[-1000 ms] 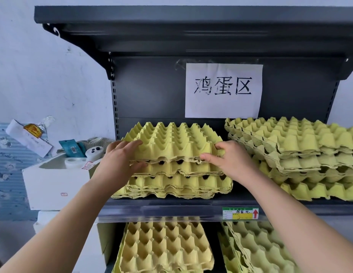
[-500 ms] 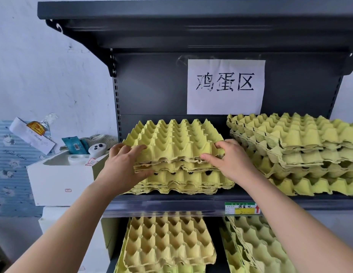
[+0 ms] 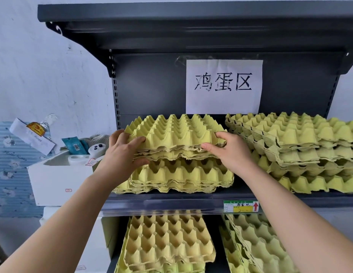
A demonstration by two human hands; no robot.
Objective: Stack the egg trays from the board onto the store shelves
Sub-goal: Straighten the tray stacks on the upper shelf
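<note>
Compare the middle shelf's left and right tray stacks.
The left hand and right hand grip the left stack by its top trays, raised above the rest; the right stack lies untouched. The left stack is fairly aligned; the right stack is skewed. Both are yellow-green trays on one shelf.

Pale scuffed wall [image 3: 43, 66] — blue patterned sheet [image 3: 12, 154] low left, white box [image 3: 59, 180] beside.

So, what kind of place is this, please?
Probably a small shop's egg section: metal store shelving with a price label on its front edge, a paper sign reading 鸡蛋区 (egg area), and stacks of yellow-green egg trays.
</note>
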